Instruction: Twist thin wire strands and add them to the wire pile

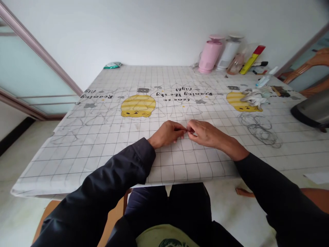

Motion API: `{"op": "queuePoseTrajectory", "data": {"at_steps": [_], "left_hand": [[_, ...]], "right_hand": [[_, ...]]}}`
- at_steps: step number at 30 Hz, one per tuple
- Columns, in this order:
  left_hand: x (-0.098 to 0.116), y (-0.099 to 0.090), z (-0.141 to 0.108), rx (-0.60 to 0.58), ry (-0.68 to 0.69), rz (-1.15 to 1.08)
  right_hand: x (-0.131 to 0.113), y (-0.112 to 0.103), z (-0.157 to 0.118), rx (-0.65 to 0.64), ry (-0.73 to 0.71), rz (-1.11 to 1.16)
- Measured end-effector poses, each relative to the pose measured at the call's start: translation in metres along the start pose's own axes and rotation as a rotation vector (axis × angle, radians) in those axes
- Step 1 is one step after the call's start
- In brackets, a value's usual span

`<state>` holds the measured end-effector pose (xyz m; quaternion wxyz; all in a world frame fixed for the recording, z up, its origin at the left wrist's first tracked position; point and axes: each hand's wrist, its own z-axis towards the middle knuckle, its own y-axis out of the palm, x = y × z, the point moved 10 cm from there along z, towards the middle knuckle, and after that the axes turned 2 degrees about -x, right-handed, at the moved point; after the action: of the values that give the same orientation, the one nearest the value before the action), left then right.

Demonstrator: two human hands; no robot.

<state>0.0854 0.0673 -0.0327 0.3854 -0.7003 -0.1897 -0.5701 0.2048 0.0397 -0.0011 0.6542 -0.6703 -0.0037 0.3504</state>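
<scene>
Above the front middle of the table, my left hand and my right hand meet at the fingertips. Both are closed in a pinch. Whatever sits between the fingers is too small to make out. A faint thin strand curves over the cloth just below them. To the right of my right hand lies a loose coil of thin dark thread or wire. More fine grey strands straggle over the cloth's left side, partly hard to tell from its print.
Along the back right stand a pink bottle-shaped device, a white one and a yellow-and-red box. A crumpled whitish cloth and a metal kettle are at the right. A green packet lies at the back left corner.
</scene>
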Motion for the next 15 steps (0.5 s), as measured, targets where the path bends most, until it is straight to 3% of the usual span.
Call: {"op": "queuePoseTrajectory", "data": {"at_steps": [4,8,15], "left_hand": [[-0.001,-0.026,-0.003,0.208,-0.034,-0.176],[0.004,-0.04,-0.01,0.35,-0.001,-0.166],[0.014,-0.04,-0.013,0.302,0.05,-0.032]], "right_hand": [[0.022,-0.009,0.018,0.029,0.173,0.44],[0.029,-0.007,0.025,-0.018,0.15,0.838],[0.039,0.003,0.019,-0.074,0.156,0.968]]}}
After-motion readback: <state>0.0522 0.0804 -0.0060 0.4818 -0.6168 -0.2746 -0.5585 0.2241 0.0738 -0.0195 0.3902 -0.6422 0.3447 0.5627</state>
